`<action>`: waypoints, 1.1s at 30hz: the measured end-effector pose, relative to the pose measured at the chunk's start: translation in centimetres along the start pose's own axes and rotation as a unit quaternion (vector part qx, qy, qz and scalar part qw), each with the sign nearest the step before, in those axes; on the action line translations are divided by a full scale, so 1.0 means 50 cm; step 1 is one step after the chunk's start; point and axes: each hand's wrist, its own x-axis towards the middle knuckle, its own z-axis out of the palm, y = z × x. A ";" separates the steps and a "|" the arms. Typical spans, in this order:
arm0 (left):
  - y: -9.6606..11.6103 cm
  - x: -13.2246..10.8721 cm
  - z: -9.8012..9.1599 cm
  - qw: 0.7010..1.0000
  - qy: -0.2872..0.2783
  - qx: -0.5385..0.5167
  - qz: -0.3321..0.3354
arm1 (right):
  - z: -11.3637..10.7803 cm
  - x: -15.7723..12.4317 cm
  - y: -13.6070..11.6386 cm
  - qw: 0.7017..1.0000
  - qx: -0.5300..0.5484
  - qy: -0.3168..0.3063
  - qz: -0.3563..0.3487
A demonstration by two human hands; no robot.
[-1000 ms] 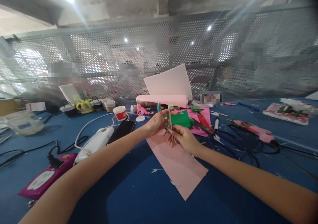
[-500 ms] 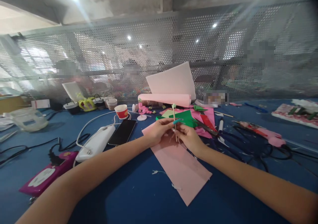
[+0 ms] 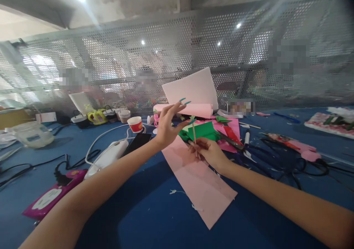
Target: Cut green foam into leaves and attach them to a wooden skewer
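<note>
The right hand (image 3: 209, 153) is closed around the lower part of a thin wooden stick (image 3: 194, 136) and holds it almost upright above a long pink paper sheet (image 3: 199, 179) that lies on the blue desk (image 3: 143, 219). The left hand (image 3: 167, 125) is raised just beside the stick's top, fingers spread apart, holding nothing; its thumb tip is very near the stick's top. Behind the stick lie green paper pieces (image 3: 203, 131). To the left stand a red paper cup (image 3: 135, 124), a black phone (image 3: 137, 141) and a white device with a cable (image 3: 106, 157).
</note>
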 end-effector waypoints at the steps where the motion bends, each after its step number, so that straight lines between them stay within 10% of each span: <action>1: 0.003 0.006 -0.004 0.999 -0.006 0.019 0.030 | 0.000 0.001 0.001 1.000 0.006 0.000 0.000; 33: 0.031 0.014 0.002 0.994 -0.005 0.104 0.043 | 0.000 0.001 0.008 0.999 -0.020 -0.011 -0.042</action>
